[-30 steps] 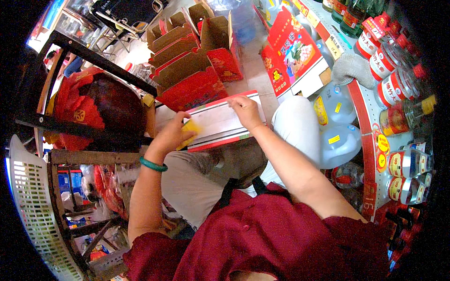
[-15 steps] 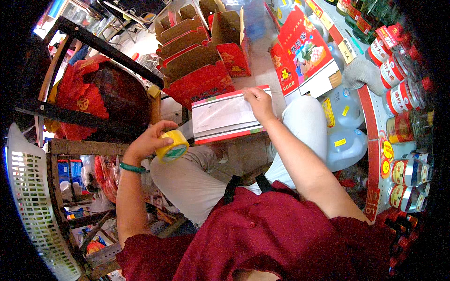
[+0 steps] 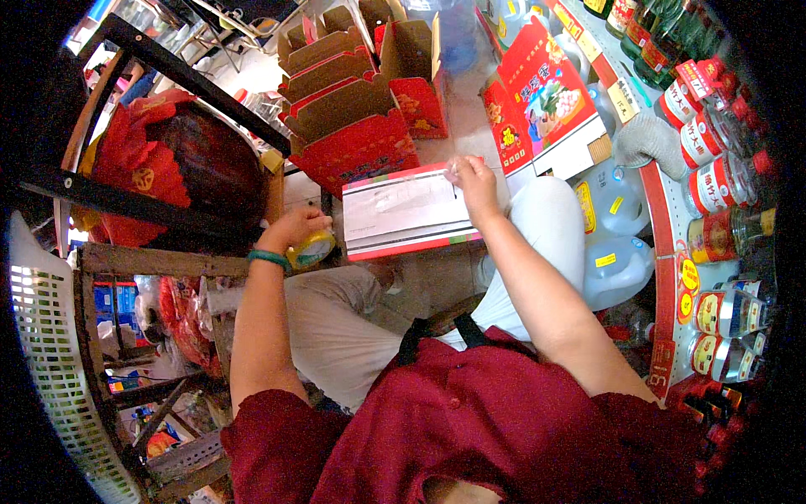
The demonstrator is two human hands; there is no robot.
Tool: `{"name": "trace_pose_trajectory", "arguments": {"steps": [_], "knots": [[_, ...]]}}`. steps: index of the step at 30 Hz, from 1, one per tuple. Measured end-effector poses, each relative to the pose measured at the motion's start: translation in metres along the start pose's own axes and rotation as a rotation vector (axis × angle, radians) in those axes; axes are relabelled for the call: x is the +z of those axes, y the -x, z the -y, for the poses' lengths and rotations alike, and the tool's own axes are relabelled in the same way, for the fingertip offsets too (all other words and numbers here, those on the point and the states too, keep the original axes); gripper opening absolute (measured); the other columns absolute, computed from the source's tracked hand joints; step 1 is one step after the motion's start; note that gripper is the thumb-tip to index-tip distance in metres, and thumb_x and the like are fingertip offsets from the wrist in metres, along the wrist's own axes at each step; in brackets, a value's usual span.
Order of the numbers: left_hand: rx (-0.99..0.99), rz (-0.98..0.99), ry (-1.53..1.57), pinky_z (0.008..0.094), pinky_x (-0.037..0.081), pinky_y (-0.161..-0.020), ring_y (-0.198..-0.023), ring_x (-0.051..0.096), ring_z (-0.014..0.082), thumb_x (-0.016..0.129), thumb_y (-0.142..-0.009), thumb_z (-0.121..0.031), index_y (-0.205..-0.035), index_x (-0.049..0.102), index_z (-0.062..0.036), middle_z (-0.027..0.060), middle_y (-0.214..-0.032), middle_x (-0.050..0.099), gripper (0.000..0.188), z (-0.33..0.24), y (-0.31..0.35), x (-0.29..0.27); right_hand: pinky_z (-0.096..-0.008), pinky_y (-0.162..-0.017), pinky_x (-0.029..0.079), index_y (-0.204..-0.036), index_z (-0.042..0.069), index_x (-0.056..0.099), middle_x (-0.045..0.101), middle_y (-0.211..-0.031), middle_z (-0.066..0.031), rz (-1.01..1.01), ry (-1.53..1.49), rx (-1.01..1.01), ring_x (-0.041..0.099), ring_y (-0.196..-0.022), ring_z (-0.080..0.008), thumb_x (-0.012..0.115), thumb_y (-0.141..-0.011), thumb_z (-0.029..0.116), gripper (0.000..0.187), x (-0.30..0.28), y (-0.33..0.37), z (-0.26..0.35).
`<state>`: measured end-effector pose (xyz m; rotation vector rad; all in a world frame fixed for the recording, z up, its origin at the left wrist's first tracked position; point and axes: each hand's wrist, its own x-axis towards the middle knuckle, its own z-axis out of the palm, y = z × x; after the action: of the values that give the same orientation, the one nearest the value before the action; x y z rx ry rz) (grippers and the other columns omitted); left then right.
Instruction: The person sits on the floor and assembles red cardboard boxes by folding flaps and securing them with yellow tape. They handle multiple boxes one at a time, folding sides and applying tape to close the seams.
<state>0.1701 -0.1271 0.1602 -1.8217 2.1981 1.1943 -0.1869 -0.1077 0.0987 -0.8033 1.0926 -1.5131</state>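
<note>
A closed carton (image 3: pixel 395 220) with a white top and red edges lies before my knees. My left hand (image 3: pixel 295 228) is closed round a roll of yellow tape (image 3: pixel 314 250), held low against the carton's left end. A shiny clear patch, seemingly tape, shows on the white top. My right hand (image 3: pixel 475 190) rests at the carton's right end with its fingers curled together on the top. Whatever lies under those fingertips is hidden.
Open red cardboard boxes (image 3: pixel 344 126) stand beyond the carton. A flattened red carton (image 3: pixel 546 101) leans on the right, above clear plastic jugs (image 3: pixel 617 265). Shelves of bottles (image 3: pixel 709 134) line the right side. A wooden rack (image 3: pixel 168 262) and white basket (image 3: pixel 50 336) stand left.
My left hand has moved up and right, bringing the tape roll down past the carton's left end. The clear strip between roll and carton no longer shows. My right hand has shifted slightly right.
</note>
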Motion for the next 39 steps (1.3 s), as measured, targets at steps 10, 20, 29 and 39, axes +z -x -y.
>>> {"name": "trace_pose_trajectory", "arguments": {"steps": [10, 20, 29, 39], "knots": [[-0.002, 0.136, -0.189, 0.0341, 0.047, -0.070, -0.074, 0.059, 0.0204, 0.061, -0.084, -0.036, -0.086, 0.066, -0.0027, 0.0102, -0.080, 0.066, 0.034, -0.046, -0.015, -0.028, -0.0318, -0.080, 0.046, -0.087, 0.005, 0.056, 0.053, -0.086, -0.0022, 0.042, -0.032, 0.110, 0.052, -0.085, -0.0128, 0.050, -0.092, 0.023, 0.019, -0.016, 0.013, 0.032], [0.138, -0.046, -0.213, 0.0352, 0.046, -0.083, -0.092, 0.061, 0.0258, 0.066, -0.078, -0.026, -0.108, 0.062, -0.0046, 0.0155, -0.101, 0.065, 0.037, -0.061, -0.038, -0.017, -0.0251, -0.074, 0.044, -0.094, -0.004, 0.061, 0.060, -0.085, -0.0063, -0.123, 0.545, -0.045, 0.055, -0.080, -0.0118, 0.051, -0.092, 0.023, 0.028, -0.035, 0.030, 0.027], [0.184, 0.028, -0.296, 0.0381, 0.045, -0.087, -0.100, 0.059, 0.0322, 0.066, -0.076, -0.026, -0.123, 0.054, -0.0128, 0.0177, -0.107, 0.062, 0.050, -0.050, -0.068, -0.018, -0.0316, -0.079, 0.044, -0.086, -0.002, 0.064, 0.060, -0.093, -0.0154, -0.239, 0.835, -0.169, 0.059, -0.089, -0.0253, 0.053, -0.089, 0.023, 0.028, -0.036, 0.055, 0.052], [0.166, 0.027, -0.416, 0.0397, 0.045, -0.087, -0.102, 0.058, 0.0323, 0.067, -0.075, -0.028, -0.123, 0.053, -0.0172, 0.0174, -0.110, 0.060, 0.051, -0.086, -0.056, -0.016, -0.0265, -0.063, 0.046, -0.074, -0.006, 0.061, 0.060, -0.069, -0.0089, -0.321, 0.614, -0.090, 0.057, -0.064, -0.0151, 0.052, -0.086, 0.017, 0.027, -0.059, 0.050, 0.023]]}}
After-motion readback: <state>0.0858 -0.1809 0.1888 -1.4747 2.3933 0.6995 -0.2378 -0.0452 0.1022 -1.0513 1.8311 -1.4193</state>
